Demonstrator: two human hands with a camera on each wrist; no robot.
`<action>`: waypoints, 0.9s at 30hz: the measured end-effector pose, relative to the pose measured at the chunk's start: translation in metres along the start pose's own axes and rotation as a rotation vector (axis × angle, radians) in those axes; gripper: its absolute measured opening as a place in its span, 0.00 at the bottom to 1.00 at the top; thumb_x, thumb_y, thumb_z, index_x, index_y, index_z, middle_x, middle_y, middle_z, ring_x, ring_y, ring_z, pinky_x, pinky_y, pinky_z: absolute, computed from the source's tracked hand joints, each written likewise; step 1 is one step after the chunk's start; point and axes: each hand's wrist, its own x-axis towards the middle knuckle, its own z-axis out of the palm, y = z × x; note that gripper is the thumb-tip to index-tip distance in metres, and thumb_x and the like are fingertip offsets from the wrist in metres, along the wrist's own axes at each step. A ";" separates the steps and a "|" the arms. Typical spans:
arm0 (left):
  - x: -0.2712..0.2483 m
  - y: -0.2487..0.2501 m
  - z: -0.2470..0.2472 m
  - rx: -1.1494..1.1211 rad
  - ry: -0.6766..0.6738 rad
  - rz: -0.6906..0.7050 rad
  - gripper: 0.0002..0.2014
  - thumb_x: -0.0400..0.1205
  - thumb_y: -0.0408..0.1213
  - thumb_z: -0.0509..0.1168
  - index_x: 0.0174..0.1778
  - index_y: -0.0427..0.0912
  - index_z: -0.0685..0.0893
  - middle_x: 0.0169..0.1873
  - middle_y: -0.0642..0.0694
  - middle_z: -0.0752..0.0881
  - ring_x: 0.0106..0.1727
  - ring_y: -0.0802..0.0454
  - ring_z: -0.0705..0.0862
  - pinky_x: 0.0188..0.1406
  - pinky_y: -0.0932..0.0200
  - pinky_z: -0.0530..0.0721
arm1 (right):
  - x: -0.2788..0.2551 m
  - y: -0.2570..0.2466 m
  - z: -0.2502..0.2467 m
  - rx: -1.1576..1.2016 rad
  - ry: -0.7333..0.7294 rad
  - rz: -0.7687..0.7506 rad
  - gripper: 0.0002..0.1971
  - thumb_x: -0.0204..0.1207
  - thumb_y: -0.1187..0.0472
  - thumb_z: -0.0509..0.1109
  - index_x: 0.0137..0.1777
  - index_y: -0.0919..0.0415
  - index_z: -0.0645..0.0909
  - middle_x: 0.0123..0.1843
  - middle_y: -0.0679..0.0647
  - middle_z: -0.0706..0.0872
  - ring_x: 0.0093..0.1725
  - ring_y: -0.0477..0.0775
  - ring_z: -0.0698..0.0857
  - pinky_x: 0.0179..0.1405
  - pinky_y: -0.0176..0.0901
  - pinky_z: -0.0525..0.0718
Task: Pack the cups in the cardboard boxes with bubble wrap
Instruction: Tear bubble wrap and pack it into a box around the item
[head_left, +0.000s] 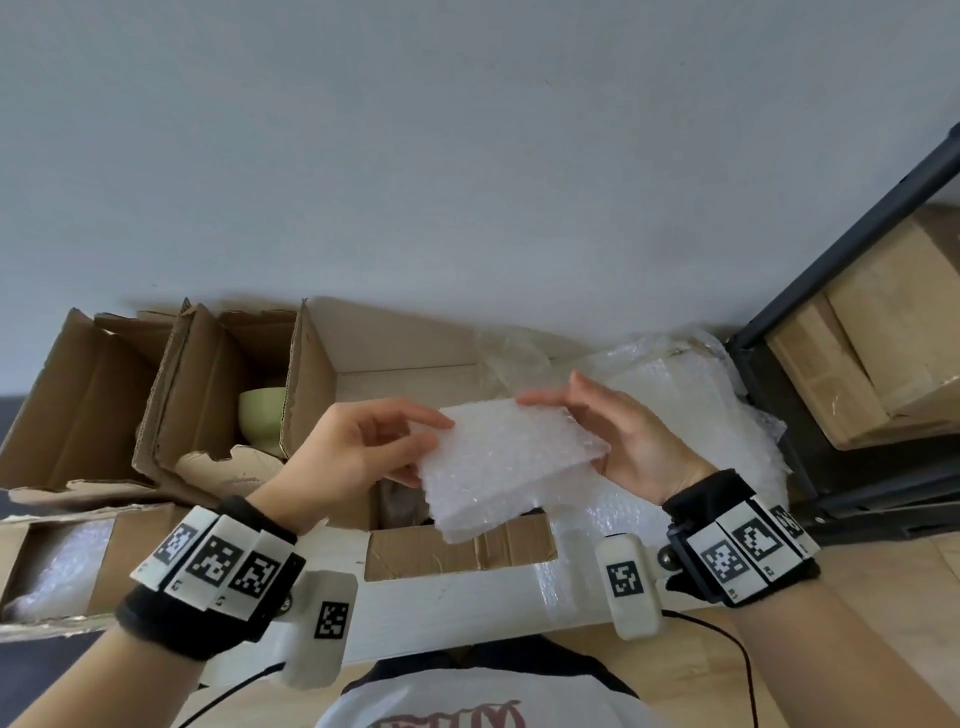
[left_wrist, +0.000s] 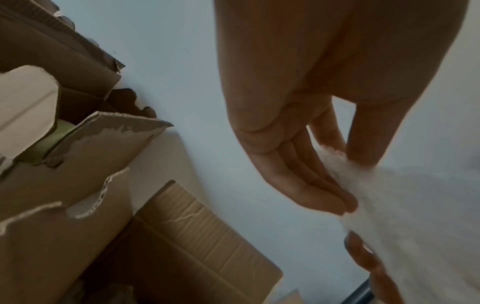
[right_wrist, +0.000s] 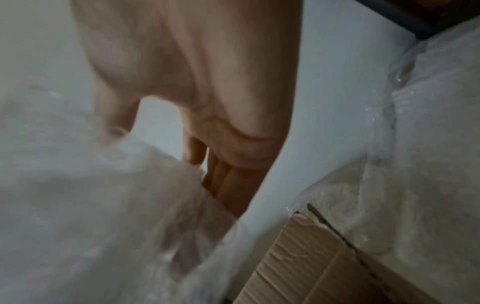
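Evidently to free one sheet for wrapping, the left hand (head_left: 363, 441) and right hand (head_left: 623, 441) each pinched an edge of the bubble wrap stack (head_left: 509, 462), fingers lightly curled, above the open cardboard box (head_left: 395, 332), near the green cup (head_left: 262, 415).

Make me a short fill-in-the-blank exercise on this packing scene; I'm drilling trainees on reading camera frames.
1. Both hands hold a folded piece of ____ above the large open cardboard box.
2. The left hand grips the piece's left edge, and the ____ hand grips its opposite edge.
3. The cup standing in the small cardboard box is pale ____.
4. More bubble wrap fills the box at the ____ edge of the head view.

Missing words: bubble wrap; right; green; left
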 end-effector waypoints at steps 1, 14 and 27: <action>0.001 -0.003 0.003 0.023 0.012 0.007 0.09 0.77 0.27 0.67 0.47 0.43 0.90 0.40 0.41 0.91 0.42 0.47 0.89 0.38 0.61 0.88 | -0.001 0.002 -0.001 -0.104 0.022 0.004 0.27 0.69 0.42 0.73 0.67 0.50 0.81 0.59 0.58 0.83 0.57 0.57 0.84 0.56 0.46 0.82; -0.017 -0.111 0.000 0.832 0.078 -0.060 0.19 0.78 0.49 0.69 0.65 0.49 0.82 0.67 0.51 0.79 0.67 0.55 0.76 0.68 0.60 0.71 | 0.004 0.032 0.006 -1.044 0.515 -0.197 0.15 0.68 0.63 0.80 0.47 0.56 0.76 0.43 0.48 0.84 0.42 0.47 0.82 0.38 0.29 0.77; -0.024 -0.154 -0.014 1.222 -0.030 0.007 0.48 0.73 0.71 0.42 0.82 0.39 0.54 0.82 0.46 0.50 0.83 0.50 0.47 0.81 0.54 0.49 | 0.046 0.080 0.037 -1.809 0.328 0.004 0.17 0.45 0.83 0.79 0.30 0.66 0.81 0.33 0.59 0.80 0.31 0.57 0.80 0.21 0.39 0.73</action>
